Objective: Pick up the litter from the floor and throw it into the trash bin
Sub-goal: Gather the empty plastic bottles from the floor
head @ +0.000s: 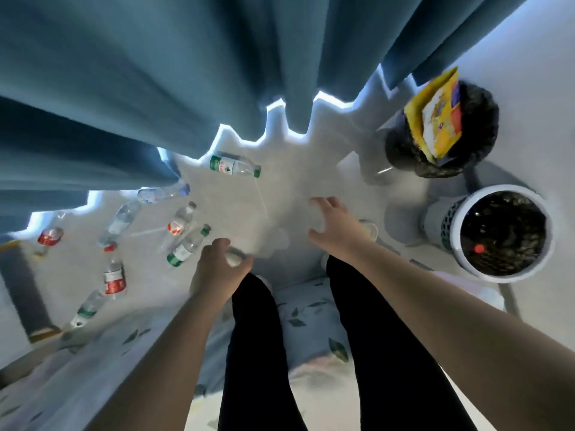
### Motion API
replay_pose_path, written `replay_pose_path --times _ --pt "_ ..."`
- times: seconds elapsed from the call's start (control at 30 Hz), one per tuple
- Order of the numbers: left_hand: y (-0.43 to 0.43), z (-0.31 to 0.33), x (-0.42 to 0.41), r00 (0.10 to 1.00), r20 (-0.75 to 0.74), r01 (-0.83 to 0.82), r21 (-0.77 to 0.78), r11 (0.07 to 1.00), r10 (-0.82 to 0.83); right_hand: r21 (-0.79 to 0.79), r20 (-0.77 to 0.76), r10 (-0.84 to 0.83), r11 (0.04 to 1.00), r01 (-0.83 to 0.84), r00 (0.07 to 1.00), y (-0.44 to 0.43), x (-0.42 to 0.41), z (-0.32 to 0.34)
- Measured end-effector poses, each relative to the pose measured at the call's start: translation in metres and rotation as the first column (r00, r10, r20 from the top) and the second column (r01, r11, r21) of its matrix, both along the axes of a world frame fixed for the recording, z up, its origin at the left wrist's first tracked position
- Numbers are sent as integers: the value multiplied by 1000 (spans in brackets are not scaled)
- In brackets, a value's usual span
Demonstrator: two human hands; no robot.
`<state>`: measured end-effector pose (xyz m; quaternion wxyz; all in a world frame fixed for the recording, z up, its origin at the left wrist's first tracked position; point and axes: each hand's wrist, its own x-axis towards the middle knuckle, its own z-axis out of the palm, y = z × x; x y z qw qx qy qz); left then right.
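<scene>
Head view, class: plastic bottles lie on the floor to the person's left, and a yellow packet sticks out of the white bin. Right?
Not quite. In the head view the yellow packet sticks out of the dark-bagged bin near the curtain, not the white bin. The plastic bottles do lie on the floor to the person's left.

Teal-blue curtain [155,73], green-labelled clear bottle [235,165], red-labelled bottle [114,279], yellow packet [435,119], white bin [435,219] lined black, pale leaf-printed bedding [311,315].

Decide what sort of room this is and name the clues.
Probably a bedroom: a leaf-patterned bedsheet lies under the person's legs, long blue curtains hang to the floor, and a white trash bin stands nearby.
</scene>
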<state>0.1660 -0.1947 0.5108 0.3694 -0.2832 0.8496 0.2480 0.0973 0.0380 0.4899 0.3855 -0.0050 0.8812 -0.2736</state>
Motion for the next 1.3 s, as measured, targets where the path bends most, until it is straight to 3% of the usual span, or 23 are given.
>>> replay_pose_path --times 0.17,0.37,0.57,0.7,0.8,0.97,1.3 --pt "-90 -26 48 992 54 -117 24 993 116 73 62 120 989 -125 991 -90 27 -17" --pt "-176 -75 84 990 106 -93 20 995 91 133 103 150 978 -163 983 -191 31 -60" --pt "-217 -157 76 986 145 -88 7 996 86 214 105 137 964 -157 985 -246 -20 -143" --pt "-232 -237 55 991 92 -97 -6 995 97 259 86 191 943 -207 978 -270 -64 -225" --pt "-238 -306 42 998 55 5 -38 999 -3 290 42 261 921 -262 964 -282 -83 -294" --pt "-242 -393 34 978 56 207 -159 965 -200 426 -13 533 768 -478 846 -279 -83 -376" --pt "-236 -484 40 928 36 366 -284 886 -371 534 -147 484 773 -342 863 -280 -109 -462"
